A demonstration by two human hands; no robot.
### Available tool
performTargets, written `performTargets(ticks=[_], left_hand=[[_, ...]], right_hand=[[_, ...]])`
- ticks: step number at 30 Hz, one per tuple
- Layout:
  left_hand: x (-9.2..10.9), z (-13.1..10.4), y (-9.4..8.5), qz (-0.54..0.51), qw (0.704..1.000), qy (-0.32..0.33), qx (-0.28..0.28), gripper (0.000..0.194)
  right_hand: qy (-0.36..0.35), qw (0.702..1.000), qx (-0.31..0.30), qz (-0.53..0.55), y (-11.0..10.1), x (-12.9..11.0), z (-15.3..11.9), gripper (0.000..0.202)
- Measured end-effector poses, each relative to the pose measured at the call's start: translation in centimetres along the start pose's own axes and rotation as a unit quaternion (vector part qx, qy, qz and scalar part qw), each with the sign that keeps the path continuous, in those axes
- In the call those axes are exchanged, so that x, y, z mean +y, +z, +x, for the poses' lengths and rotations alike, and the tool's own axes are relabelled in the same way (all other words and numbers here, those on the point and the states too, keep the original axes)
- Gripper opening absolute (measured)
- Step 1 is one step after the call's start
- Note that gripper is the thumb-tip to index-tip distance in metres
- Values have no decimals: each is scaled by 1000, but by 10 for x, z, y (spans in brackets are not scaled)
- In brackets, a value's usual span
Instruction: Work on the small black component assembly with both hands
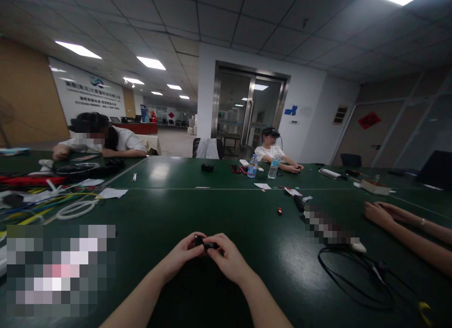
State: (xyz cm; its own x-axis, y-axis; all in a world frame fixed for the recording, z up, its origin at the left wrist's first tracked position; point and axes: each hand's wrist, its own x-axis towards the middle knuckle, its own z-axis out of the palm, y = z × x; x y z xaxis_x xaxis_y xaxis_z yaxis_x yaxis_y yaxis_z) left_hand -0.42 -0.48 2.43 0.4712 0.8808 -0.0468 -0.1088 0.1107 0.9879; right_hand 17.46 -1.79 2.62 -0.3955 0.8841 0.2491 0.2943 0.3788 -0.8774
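Observation:
My left hand point(181, 256) and my right hand point(229, 258) meet above the near part of the dark green table. Between their fingertips is a small black object point(211, 245), too small and dark to name. Both hands are closed in a pinch on it, and the fingers cover part of it. Whether it is one piece or two I cannot tell. Farther off, to the right of my hands, a small red and white item point(279, 211) lies on the green table point(169, 210).
Cables and a white coiled hose point(76, 209) clutter the left side. Two water bottles point(252, 168) stand ahead, near a black box point(207, 168). Black cords point(353, 281) lie to the right, near another person's hands point(383, 215). Two more people sit across the table.

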Motion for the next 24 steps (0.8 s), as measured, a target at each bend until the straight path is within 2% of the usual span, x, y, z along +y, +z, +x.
performTargets(ticks=[5,12,18,24], left_hand=[[-5,2,-1,-6,1000,19,-3,32],[-4,2,-1,-12,1000,18,-10,32],[0,0,0,-16,1000,21,-4,34],[-4,1,-3,-7,1000,9,9,36]], right_hand=[[-10,1000,17,-15,3,4,1,24],[-12,1000,10,-2,2,3,1,24],[4,1000,25,0,-1,-1,-1,41],[23,999,42,-26,-1,-1,1,24]])
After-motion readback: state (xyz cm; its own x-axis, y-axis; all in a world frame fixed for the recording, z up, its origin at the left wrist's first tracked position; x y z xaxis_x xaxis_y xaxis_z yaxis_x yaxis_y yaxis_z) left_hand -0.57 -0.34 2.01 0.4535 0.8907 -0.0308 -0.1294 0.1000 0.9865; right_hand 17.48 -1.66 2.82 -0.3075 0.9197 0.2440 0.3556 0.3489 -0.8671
